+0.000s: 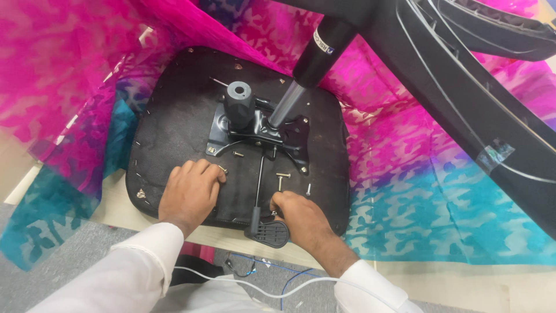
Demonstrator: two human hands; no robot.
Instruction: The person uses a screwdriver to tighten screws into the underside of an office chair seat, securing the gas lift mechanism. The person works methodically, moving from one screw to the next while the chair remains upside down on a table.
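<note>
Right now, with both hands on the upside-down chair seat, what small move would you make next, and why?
Probably the right hand should pick up the loose bolt lying just ahead of it. Several bolts lie free on the black seat underside beside the metal mounting plate, so the plate looks not fully fastened. The left hand rests flat, steadying the seat.

One upturned black chair seat [174, 133], one metal mounting plate [289, 136], one gas lift cylinder [301, 75], one black lever paddle [269, 233], three loose bolts [282, 179] on the seat, two hands [190, 194], one pink-and-blue cloth [417, 191]
</note>
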